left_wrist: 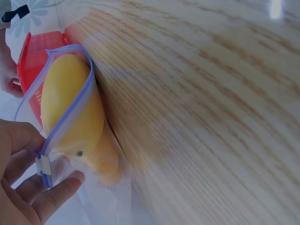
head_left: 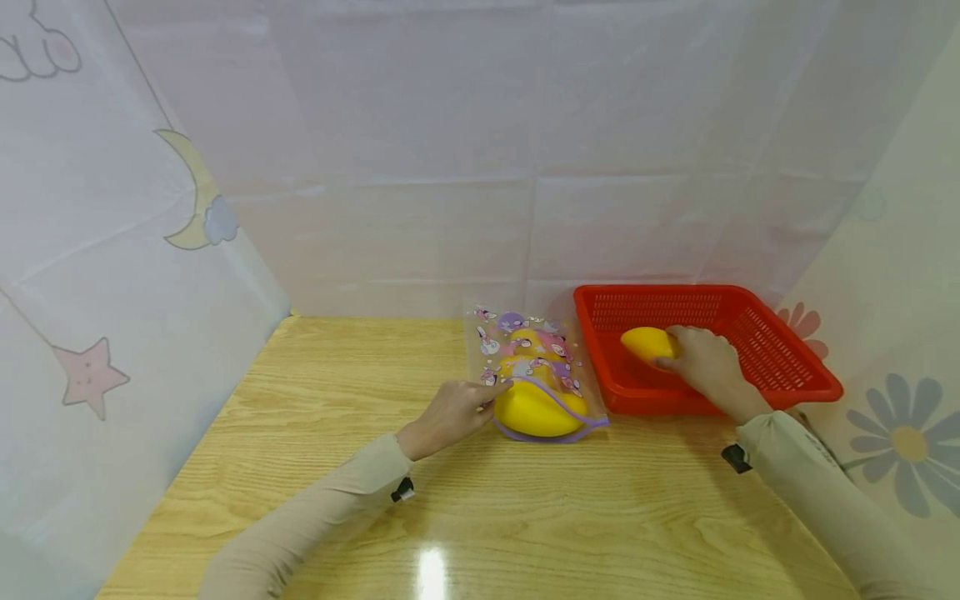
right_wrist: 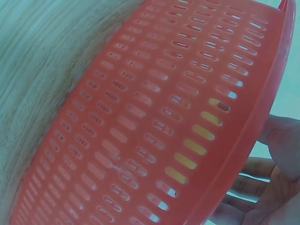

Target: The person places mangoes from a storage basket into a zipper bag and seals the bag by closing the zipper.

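Observation:
My left hand (head_left: 453, 414) pinches the left end of the zip edge on a clear printed bag (head_left: 486, 335), fingers close by its white slider (left_wrist: 43, 165). The bag lies with its purple-trimmed mouth apart, facing me. A yellow mango (head_left: 540, 410) fills that mouth, and more yellow fruit shows through the print behind it. Over in the red basket (head_left: 622, 400), my right hand (head_left: 705, 362) grips another mango (head_left: 645, 342) by its right end. Through the basket's slots in the right wrist view, yellow of this mango (right_wrist: 194, 146) shows; the wall hides the rest.
The basket stands against the bag's right side, its slotted walls rising around the right hand. Behind both hangs a pale cloth (head_left: 420, 242) along the wooden table's (head_left: 352, 358) back edge. More printed cloth (head_left: 885, 333) borders the right side.

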The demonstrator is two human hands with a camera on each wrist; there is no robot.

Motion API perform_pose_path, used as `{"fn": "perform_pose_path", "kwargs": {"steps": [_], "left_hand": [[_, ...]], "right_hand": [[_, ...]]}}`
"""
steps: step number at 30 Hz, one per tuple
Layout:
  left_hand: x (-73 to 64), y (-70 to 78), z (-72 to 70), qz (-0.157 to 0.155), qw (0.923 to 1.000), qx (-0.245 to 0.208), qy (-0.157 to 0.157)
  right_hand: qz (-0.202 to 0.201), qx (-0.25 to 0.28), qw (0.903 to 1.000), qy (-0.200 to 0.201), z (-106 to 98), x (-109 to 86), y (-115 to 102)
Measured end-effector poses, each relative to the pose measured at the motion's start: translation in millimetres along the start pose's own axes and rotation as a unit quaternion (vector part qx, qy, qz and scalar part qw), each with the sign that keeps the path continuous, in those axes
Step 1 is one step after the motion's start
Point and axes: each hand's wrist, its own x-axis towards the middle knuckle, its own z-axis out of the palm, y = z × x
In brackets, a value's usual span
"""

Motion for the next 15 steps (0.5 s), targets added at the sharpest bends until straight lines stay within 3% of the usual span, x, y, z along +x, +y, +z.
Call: {"fn": "perform_pose_path", "kwargs": {"steps": [15], "left_hand": [[0.4,-1.5,2.4,0.002,1.0000,-0.002,0.004]], "right_hand": [[-0.007,-0.001,1.0000,0.007,-6.3,-7.6,-8.4]]}}
